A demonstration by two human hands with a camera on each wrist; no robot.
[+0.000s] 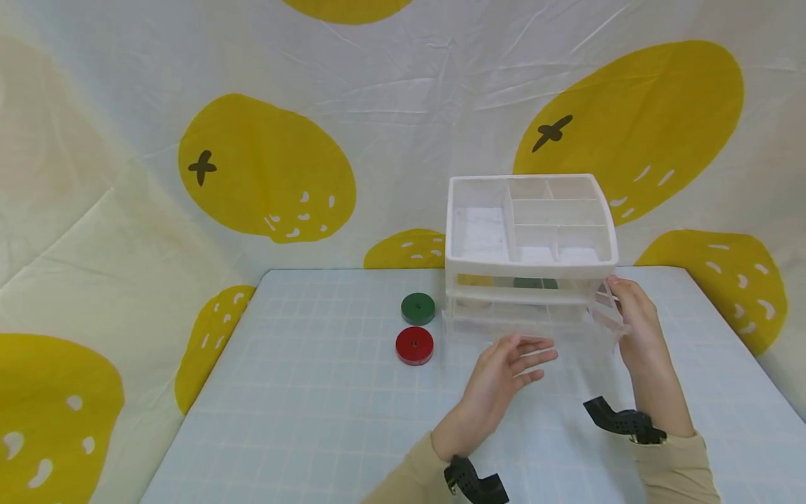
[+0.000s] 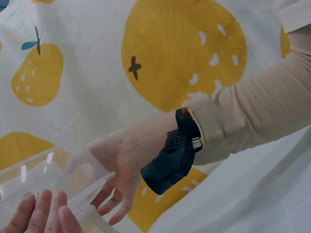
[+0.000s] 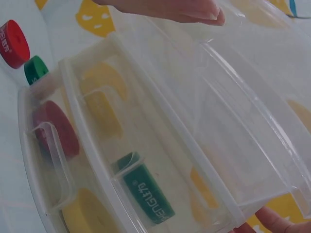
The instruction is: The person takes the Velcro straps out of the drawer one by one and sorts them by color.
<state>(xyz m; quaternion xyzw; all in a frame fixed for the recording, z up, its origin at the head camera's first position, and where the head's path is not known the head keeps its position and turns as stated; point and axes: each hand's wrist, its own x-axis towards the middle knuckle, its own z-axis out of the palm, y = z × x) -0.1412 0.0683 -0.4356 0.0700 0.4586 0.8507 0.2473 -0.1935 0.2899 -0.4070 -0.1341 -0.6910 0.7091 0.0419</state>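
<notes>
A white desktop drawer organizer (image 1: 532, 269) stands toward the back of the table, with a transparent drawer (image 3: 248, 126) pulled out at its front. Just in front of that drawer is my left hand (image 1: 504, 371), fingers spread and holding nothing. My right hand (image 1: 642, 325) is at the organizer's right side, its fingers against the side of the pulled-out drawer; the plastic partly covers them in the left wrist view. Through the lower drawer fronts in the right wrist view show a green tape roll (image 3: 146, 191), a dark red roll (image 3: 58, 128) and yellow rolls (image 3: 90, 213).
Left of the organizer, a green roll (image 1: 418, 309) and a red roll (image 1: 414, 346) lie on the pale checked table (image 1: 302, 392). A white cloth with yellow fruit prints (image 1: 403, 126) hangs behind. Open compartments (image 1: 557, 213) form the organizer's top.
</notes>
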